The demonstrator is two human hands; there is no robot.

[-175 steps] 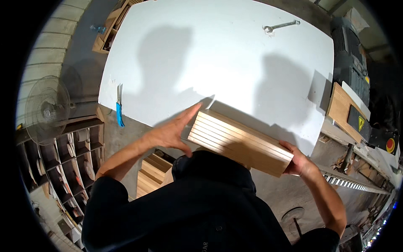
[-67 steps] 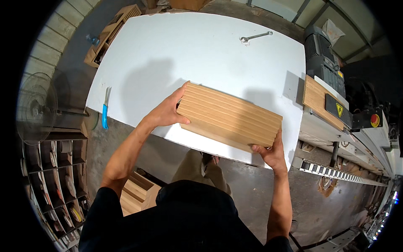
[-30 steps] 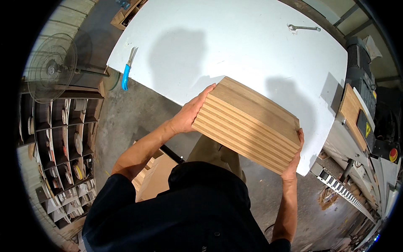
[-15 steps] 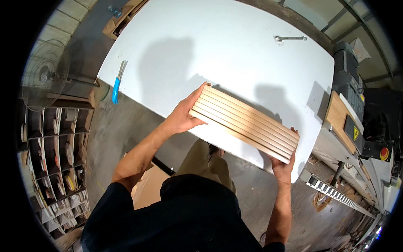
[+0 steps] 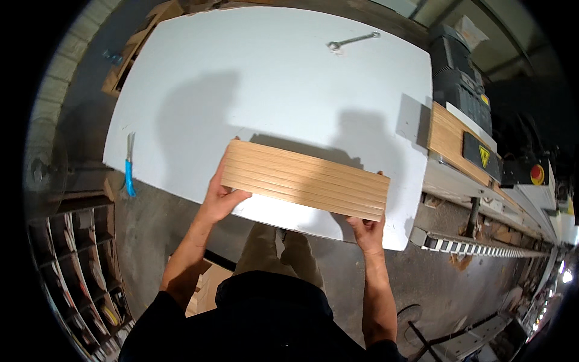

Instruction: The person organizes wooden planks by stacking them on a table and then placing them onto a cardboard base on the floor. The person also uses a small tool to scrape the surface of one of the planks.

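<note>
We lose several fingers of the left hand [image 5: 214, 200] and right hand [image 5: 368, 234] behind the wooden stack [image 5: 304, 181]. Near seven o'clock, the dark shirt [image 5: 274, 314] hides part of a pale box [image 5: 211, 285]; at six, the lower edge cuts the shirt off. We find the fan [image 5: 41, 172] at nine o'clock blurred, and the bright spots [image 5: 567, 276] at four too small to identify.

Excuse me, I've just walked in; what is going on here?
A person is holding a stack of wooden boards over the near part of a white table, the left hand gripping one end and the right hand the other. A wrench lies toward the table's far side, and a blue-handled tool lies at its left corner.
</note>
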